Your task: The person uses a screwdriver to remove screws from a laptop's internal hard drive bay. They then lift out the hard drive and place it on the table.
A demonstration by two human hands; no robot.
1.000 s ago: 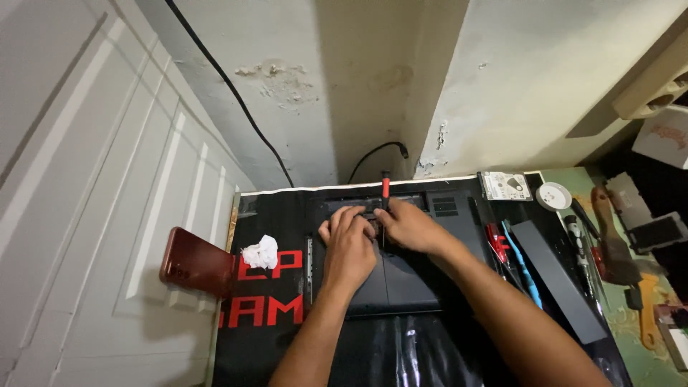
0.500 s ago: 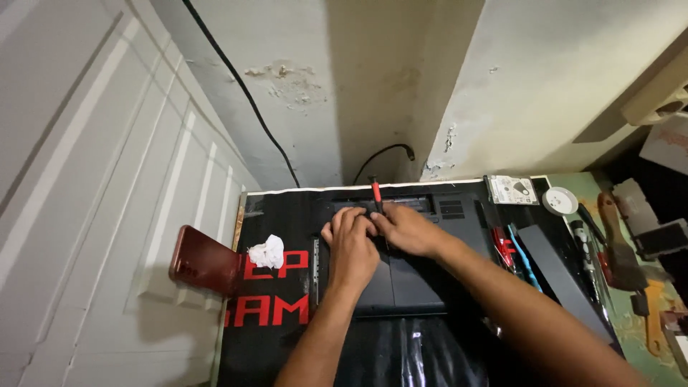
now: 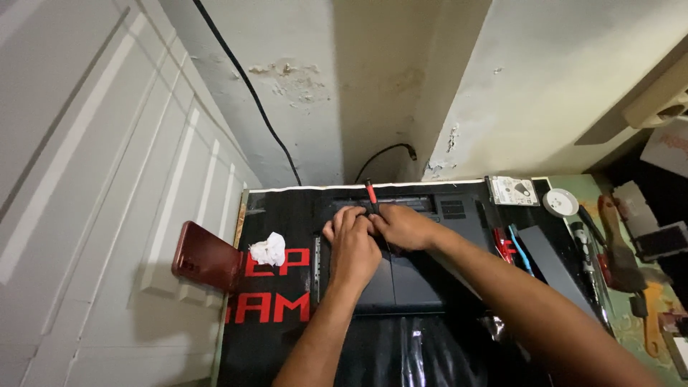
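Note:
A dark laptop [image 3: 437, 276] lies bottom-side up on a black mat with red letters [image 3: 276, 304]. My right hand [image 3: 403, 226] grips a red-and-black screwdriver [image 3: 371, 195], held upright over the laptop's far left part. My left hand [image 3: 352, 244] rests flat on the laptop base right beside it, fingertips touching the spot under the screwdriver. The tip of the tool is hidden by my fingers.
A crumpled white tissue [image 3: 269, 249] and a red phone [image 3: 206, 256] lie left of the laptop. To the right are a bare hard drive [image 3: 512, 190], a round white container [image 3: 560, 202], red and blue tools [image 3: 510, 244], a dark flat panel [image 3: 555, 269]. A black cable [image 3: 247, 86] runs down the wall.
The view has shifted slightly; my hands stay together at the same spot on the laptop, with the screwdriver still upright.

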